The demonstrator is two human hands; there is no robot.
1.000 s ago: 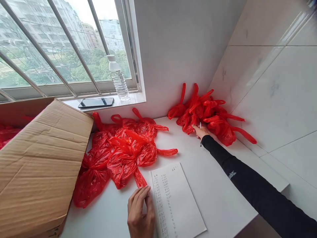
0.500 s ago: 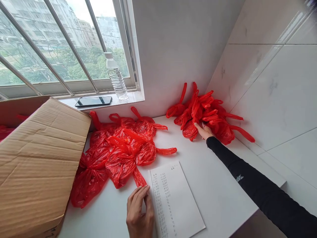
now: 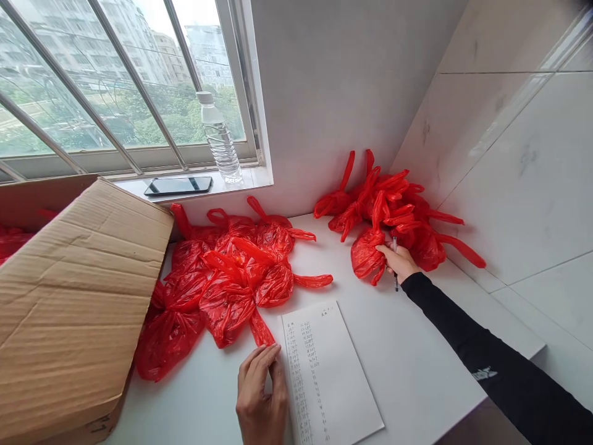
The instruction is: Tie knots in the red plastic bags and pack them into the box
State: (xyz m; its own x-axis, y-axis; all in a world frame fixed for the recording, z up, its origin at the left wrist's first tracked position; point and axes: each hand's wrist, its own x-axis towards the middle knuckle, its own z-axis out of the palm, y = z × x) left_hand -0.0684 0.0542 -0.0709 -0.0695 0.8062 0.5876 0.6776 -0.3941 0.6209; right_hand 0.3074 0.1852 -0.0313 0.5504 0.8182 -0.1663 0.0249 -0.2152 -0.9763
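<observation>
My right hand [image 3: 399, 262] is closed on the knotted neck of a red plastic bag [image 3: 365, 254], at the front of a heap of red bags [image 3: 412, 219]. A pen [image 3: 395, 281] is also in that hand, upright and poking out above and below the fingers. My left hand [image 3: 262, 392] lies at the left edge of a notepad [image 3: 343, 377] bearing handwritten columns. Its fingers are curled, their tips meeting the thumb. One handle of a red bag [image 3: 227, 315] reaches those fingertips; whether they grip anything is hidden.
A cardboard box [image 3: 78, 296] with red bags inside stands at the left. More tied red bags [image 3: 169, 340] lie beside it on the white table [image 3: 417, 371]. On the windowsill are a phone [image 3: 178, 186] and a water bottle [image 3: 221, 145]. Walls close the back and right.
My right hand has drawn one red bag out towards me and slightly right, away from the heap. The pen now shows clearly. My left hand and the notepad have stayed put.
</observation>
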